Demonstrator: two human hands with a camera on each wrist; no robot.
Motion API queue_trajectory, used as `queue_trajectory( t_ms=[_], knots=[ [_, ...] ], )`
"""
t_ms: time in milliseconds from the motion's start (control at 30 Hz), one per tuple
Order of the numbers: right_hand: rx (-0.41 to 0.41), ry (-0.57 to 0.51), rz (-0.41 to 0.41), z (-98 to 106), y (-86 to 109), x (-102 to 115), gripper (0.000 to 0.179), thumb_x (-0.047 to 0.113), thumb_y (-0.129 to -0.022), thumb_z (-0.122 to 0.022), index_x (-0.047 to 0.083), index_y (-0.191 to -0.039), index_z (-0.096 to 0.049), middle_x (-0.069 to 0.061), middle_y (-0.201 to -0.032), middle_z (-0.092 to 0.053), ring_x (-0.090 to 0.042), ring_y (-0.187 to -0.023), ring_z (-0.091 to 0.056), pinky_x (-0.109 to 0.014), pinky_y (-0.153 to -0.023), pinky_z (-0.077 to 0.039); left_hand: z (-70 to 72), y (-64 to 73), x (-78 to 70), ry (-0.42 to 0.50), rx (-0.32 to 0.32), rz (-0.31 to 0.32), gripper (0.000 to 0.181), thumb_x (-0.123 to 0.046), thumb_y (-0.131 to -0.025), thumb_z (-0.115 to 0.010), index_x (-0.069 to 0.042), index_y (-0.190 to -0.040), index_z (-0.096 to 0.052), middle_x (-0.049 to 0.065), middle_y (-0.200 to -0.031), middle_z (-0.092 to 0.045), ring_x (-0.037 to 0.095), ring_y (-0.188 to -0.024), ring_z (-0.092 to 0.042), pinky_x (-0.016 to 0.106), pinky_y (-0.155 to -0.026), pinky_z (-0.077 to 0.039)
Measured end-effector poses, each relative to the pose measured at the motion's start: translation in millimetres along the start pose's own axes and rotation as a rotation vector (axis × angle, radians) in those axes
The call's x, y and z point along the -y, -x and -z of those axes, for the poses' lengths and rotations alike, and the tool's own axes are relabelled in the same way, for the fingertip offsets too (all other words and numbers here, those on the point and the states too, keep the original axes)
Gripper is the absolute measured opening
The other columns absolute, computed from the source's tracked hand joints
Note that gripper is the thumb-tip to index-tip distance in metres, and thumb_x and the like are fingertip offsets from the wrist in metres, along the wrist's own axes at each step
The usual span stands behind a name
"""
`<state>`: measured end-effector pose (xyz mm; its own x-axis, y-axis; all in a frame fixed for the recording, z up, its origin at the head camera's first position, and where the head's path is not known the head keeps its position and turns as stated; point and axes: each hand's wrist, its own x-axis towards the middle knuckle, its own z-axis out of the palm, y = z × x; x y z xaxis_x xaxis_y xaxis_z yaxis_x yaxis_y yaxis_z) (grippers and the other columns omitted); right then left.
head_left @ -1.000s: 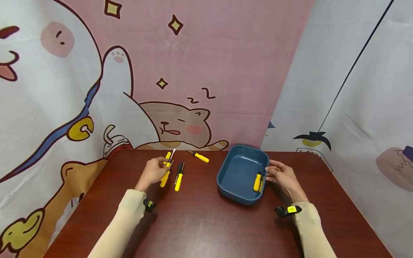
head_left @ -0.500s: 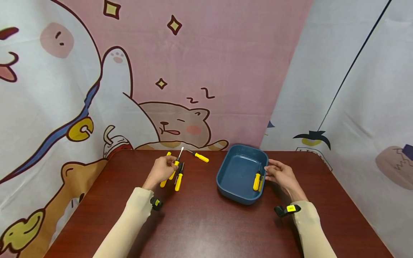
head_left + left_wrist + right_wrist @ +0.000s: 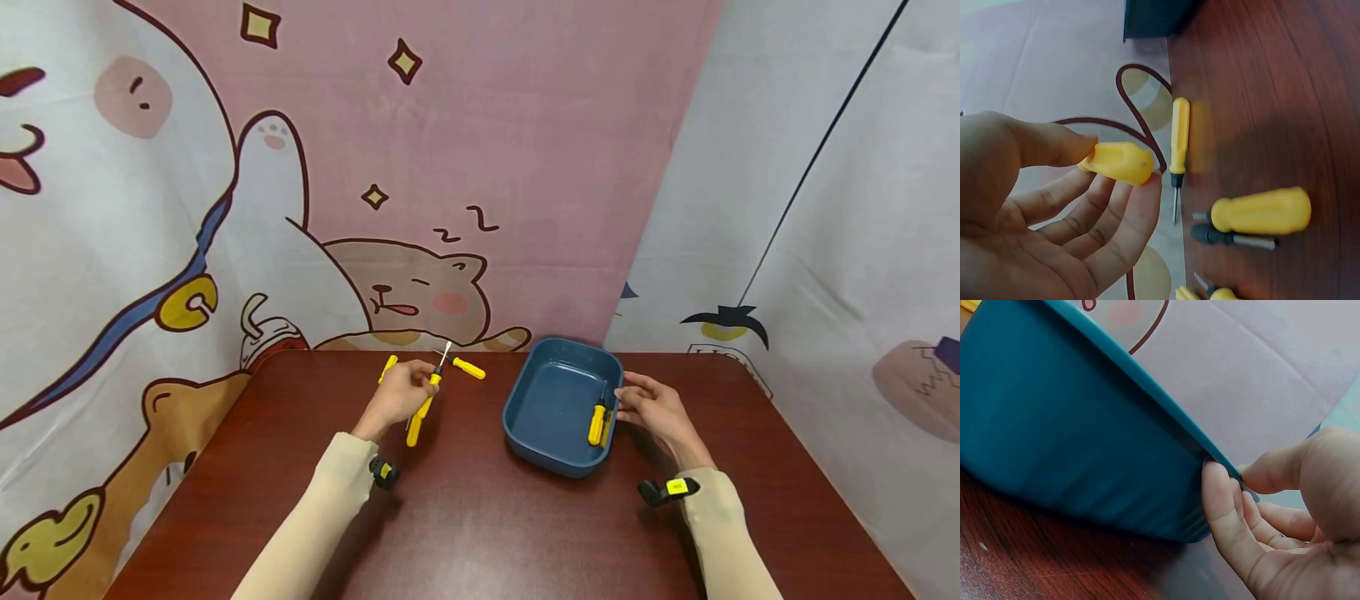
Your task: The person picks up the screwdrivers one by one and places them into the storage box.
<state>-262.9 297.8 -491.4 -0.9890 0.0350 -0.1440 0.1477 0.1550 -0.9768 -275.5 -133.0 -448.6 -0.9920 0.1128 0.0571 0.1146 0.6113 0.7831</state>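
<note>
My left hand (image 3: 397, 393) pinches a screwdriver (image 3: 1119, 164) by its yellow handle, between thumb and fingertips. It is held above the table, its metal tip pointing away from me in the head view. Below it lies another yellow-handled screwdriver (image 3: 1263, 210), with a black-and-metal piece (image 3: 1235, 239) alongside. At the far right my right hand (image 3: 660, 412) pinches the rim of a blue bin (image 3: 1085, 425), thumb on one side and fingers on the other. A yellow-handled screwdriver (image 3: 597, 423) lies inside against the bin's right wall; whether the yellow strip beside it is a reflection, I cannot tell.
A yellow-handled screwdriver (image 3: 469, 368) lies near the table's far edge. Left of it, another yellow handle (image 3: 388, 367) shows partly behind my left hand. The brown table (image 3: 480, 517) ends at a printed cloth backdrop (image 3: 555, 167).
My left hand has lifted the screwdriver from the group on the left and moved it rightward. My right hand and the bin are nearly unmoved.
</note>
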Motion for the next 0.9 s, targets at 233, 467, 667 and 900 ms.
queue_trajectory(
  t_ms=[233,467,667,900],
  knots=[
    [0.002,0.002,-0.005,-0.5,-1.6,-0.9,0.065,0.015,-0.104,-0.059,0.002,-0.16,-0.028,-0.008,-0.119,-0.065,-0.009,-0.09,-0.065,-0.025,-0.079,-0.062,-10.7,-3.4,-12.3,0.01,0.026,-0.062,0.028,-0.007,-0.091,-0.073,0.001,-0.118,-0.07,0.008,-0.088,-0.066,0.017,-0.077,-0.057,0.026,-0.064,-0.044],
    [0.007,-0.006,0.001,0.3,0.4,0.1,0.064,0.014,-0.104,-0.059,0.001,-0.16,-0.029,-0.008,-0.118,-0.065,-0.009,-0.091,-0.065,-0.024,-0.079,-0.062,-18.0,-2.9,-26.8,0.03,0.045,-0.077,0.027,-0.01,-0.091,-0.074,-0.003,-0.117,-0.072,0.007,-0.09,-0.067,0.018,-0.079,-0.059,0.026,-0.064,-0.046],
    [0.005,0.006,-0.007,-0.2,1.8,0.5,0.063,0.015,-0.104,-0.058,0.002,-0.159,-0.03,-0.016,-0.124,-0.063,-0.009,-0.091,-0.066,-0.024,-0.079,-0.062,-23.7,-3.4,-38.6,0.063,0.088,-0.09,0.032,-0.01,-0.093,-0.073,-0.001,-0.124,-0.069,0.009,-0.092,-0.065,0.018,-0.075,-0.058,0.025,-0.063,-0.046],
    [0.004,0.006,-0.006,1.2,1.2,-1.0,0.064,0.015,-0.104,-0.058,0.002,-0.16,-0.029,-0.02,-0.129,-0.061,-0.008,-0.091,-0.066,-0.025,-0.08,-0.062,-31.6,-7.5,-50.5,0.08,0.116,-0.108,0.033,-0.01,-0.093,-0.073,0.0,-0.124,-0.069,0.01,-0.09,-0.065,0.017,-0.072,-0.059,0.024,-0.062,-0.047]
  ],
)
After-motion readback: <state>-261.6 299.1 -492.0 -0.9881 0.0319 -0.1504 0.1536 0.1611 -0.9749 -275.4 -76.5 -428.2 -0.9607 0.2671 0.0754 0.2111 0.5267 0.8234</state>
